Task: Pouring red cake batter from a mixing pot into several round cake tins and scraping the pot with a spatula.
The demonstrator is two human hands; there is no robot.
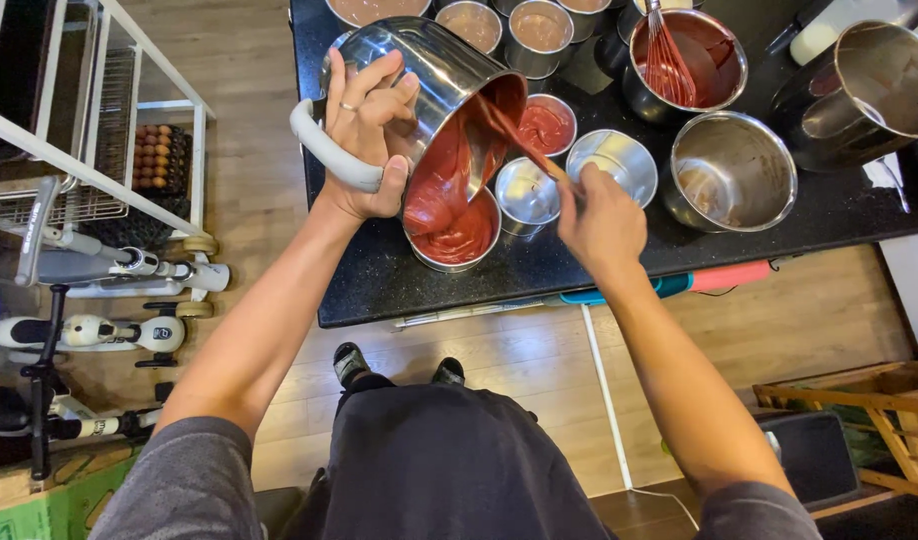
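My left hand (364,140) grips the white handle of a steel mixing bowl (429,70), tipped toward the right over the black counter (379,280). Red batter (441,180) runs out of it into a small round tin (457,240) below. My right hand (601,220) holds a spatula (514,135) whose blade reaches inside the tipped bowl. A second tin with red batter (547,125) sits behind, and two empty tins (527,195) (611,160) stand next to my right hand.
An empty steel bowl (729,170), a bowl with a red whisk (684,60) and a large steel bowl (864,90) stand at the right. Several filled tins line the counter's far edge. A white rack with an egg tray (154,155) stands left. Wooden floor lies below.
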